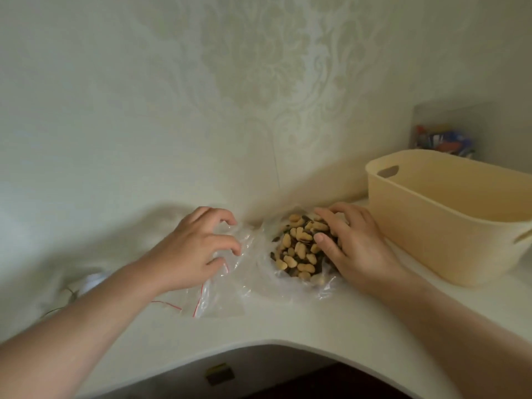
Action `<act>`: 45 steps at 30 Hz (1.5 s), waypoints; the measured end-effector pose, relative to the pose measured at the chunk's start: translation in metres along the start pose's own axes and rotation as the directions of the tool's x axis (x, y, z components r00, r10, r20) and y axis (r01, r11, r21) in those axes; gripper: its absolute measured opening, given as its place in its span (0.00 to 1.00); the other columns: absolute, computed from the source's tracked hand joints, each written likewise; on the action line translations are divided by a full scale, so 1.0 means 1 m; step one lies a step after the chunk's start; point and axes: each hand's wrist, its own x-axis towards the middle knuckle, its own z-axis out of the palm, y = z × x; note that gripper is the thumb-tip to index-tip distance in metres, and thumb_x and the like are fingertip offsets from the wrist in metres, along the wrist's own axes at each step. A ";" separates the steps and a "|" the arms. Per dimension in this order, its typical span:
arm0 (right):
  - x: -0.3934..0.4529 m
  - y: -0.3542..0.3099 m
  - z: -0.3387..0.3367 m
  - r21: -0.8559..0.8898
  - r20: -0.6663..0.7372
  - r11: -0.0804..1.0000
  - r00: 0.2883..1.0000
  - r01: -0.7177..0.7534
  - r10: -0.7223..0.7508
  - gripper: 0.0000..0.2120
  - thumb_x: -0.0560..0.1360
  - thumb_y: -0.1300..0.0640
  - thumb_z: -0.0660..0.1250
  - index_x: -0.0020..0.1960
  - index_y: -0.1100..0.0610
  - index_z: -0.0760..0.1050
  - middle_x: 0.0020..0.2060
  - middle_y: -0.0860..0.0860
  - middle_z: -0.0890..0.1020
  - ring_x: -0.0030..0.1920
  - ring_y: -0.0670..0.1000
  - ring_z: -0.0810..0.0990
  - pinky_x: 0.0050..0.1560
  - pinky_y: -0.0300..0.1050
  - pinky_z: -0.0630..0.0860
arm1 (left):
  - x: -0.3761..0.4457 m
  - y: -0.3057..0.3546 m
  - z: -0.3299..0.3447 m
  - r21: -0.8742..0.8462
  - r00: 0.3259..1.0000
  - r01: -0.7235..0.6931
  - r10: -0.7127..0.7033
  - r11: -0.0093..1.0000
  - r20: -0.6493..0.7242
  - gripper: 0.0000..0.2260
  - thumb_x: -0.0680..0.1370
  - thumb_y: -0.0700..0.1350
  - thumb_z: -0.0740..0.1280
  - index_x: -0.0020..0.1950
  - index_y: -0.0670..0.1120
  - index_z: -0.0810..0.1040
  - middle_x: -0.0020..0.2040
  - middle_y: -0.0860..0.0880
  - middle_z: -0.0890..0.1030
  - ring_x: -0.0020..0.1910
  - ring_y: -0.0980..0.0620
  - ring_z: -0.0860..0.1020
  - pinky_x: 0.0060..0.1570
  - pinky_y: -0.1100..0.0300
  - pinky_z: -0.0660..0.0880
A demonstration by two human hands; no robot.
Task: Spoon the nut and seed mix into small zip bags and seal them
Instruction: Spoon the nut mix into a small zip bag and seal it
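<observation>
1. Head view: my left hand [198, 246] sits palm down with fingers curled like a claw over a clear, empty small zip bag with a red seal strip [213, 286] lying flat on the white desk [288, 321]; the fingertips touch the plastic, but I cannot tell whether they pinch it.
2. My right hand [354, 246] is just right of the left, fingers spread and bent, pressing on a clear plastic bag holding the pale peanut and dark seed mix [299, 249]; the thumb lies on the mix itself.
3. The mix bag touches the empty zip bag between my two hands.
4. Just right of my right hand stands a cream plastic tub with a handle slot [431, 226].
5. Beyond the tub, against the patterned wall, a holder of coloured pens [443, 142] shows, blurred.
</observation>
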 end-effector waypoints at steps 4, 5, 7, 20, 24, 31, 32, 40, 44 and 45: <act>-0.003 0.002 -0.003 -0.025 0.008 1.000 1.000 0.006 -0.006 0.25 0.84 0.37 0.54 0.78 0.42 0.64 0.71 0.48 0.69 0.75 0.54 0.63 0.74 0.58 0.65 | 0.016 0.001 0.013 -0.017 0.945 -0.023 0.016 1.000 -0.327 0.07 0.79 0.51 0.69 0.48 0.56 0.87 0.59 0.51 0.78 0.60 0.45 0.75 0.63 0.51 0.72; -0.004 0.001 -0.004 -0.032 0.007 0.999 1.000 0.007 -0.006 0.25 0.83 0.37 0.54 0.78 0.43 0.64 0.71 0.49 0.69 0.74 0.54 0.64 0.74 0.58 0.66 | 0.023 0.007 0.011 -0.032 0.911 -0.012 -0.002 0.999 -0.412 0.07 0.79 0.51 0.69 0.48 0.54 0.87 0.57 0.51 0.79 0.57 0.45 0.77 0.61 0.50 0.72; -0.004 -0.002 -0.006 -0.035 0.002 0.999 1.000 0.012 -0.012 0.25 0.83 0.38 0.56 0.77 0.45 0.66 0.71 0.49 0.70 0.74 0.54 0.65 0.73 0.60 0.67 | 0.043 0.026 0.005 -0.060 0.822 0.010 -0.042 0.998 -0.567 0.05 0.79 0.48 0.71 0.48 0.52 0.88 0.50 0.53 0.82 0.52 0.46 0.78 0.55 0.49 0.74; -0.069 0.003 -0.170 -0.042 -0.544 0.996 0.838 -0.073 0.038 0.06 0.75 0.64 0.72 0.51 0.56 0.81 0.48 0.50 0.79 0.40 0.52 0.79 0.40 0.44 0.76 | 0.104 0.142 0.070 -0.467 0.846 0.061 -0.294 0.882 -0.446 0.06 0.78 0.45 0.74 0.52 0.55 0.87 0.46 0.57 0.82 0.50 0.48 0.79 0.54 0.51 0.75; -0.106 0.070 -0.189 0.013 -0.498 0.820 0.707 -0.572 0.501 0.12 0.75 0.60 0.72 0.51 0.51 0.70 0.51 0.53 0.76 0.47 0.59 0.77 0.46 0.48 0.68 | 0.106 0.146 0.063 -0.450 0.849 0.050 -0.275 0.892 -0.450 0.06 0.77 0.44 0.74 0.51 0.54 0.88 0.45 0.54 0.84 0.46 0.47 0.81 0.48 0.52 0.77; -0.124 0.107 -0.159 -0.273 -0.117 0.660 0.705 -0.700 0.699 0.06 0.79 0.55 0.64 0.54 0.52 0.69 0.54 0.56 0.79 0.52 0.60 0.77 0.46 0.49 0.70 | 0.122 0.187 0.035 -0.255 0.778 -0.099 -0.085 0.962 -0.622 0.08 0.77 0.50 0.69 0.49 0.53 0.88 0.44 0.54 0.84 0.47 0.44 0.79 0.49 0.48 0.76; -0.124 0.106 -0.160 -0.308 -0.091 0.664 0.716 -0.681 0.692 0.03 0.79 0.56 0.61 0.52 0.51 0.69 0.53 0.55 0.80 0.49 0.59 0.76 0.45 0.49 0.69 | 0.123 0.197 0.033 -0.247 0.770 -0.145 -0.047 0.958 -0.636 0.07 0.77 0.50 0.70 0.49 0.53 0.89 0.44 0.54 0.84 0.48 0.45 0.78 0.49 0.48 0.76; -0.138 0.090 -0.181 0.158 -0.244 0.621 0.579 -0.768 0.778 0.15 0.78 0.61 0.57 0.52 0.46 0.80 0.42 0.52 0.83 0.42 0.57 0.84 0.45 0.51 0.82 | 0.121 0.235 0.025 -0.254 0.750 -0.288 0.052 0.923 -0.660 0.06 0.75 0.44 0.78 0.51 0.52 0.89 0.44 0.54 0.83 0.48 0.46 0.78 0.49 0.48 0.77; -0.136 0.035 -0.196 0.477 -0.423 0.674 0.525 -0.564 0.739 0.14 0.76 0.61 0.61 0.44 0.47 0.82 0.30 0.51 0.84 0.34 0.53 0.85 0.45 0.57 0.86 | 0.121 0.234 0.017 -0.286 0.729 -0.299 0.025 0.910 -0.684 0.06 0.78 0.45 0.75 0.54 0.50 0.89 0.45 0.52 0.83 0.49 0.48 0.77 0.50 0.50 0.76; -0.134 0.021 -0.199 0.484 -0.456 0.712 0.548 -0.509 0.702 0.14 0.75 0.62 0.61 0.43 0.48 0.82 0.30 0.51 0.84 0.35 0.54 0.85 0.44 0.56 0.85 | 0.121 0.233 0.013 -0.302 0.721 -0.301 0.008 0.905 -0.693 0.07 0.78 0.46 0.74 0.54 0.49 0.89 0.45 0.52 0.82 0.48 0.49 0.77 0.50 0.52 0.76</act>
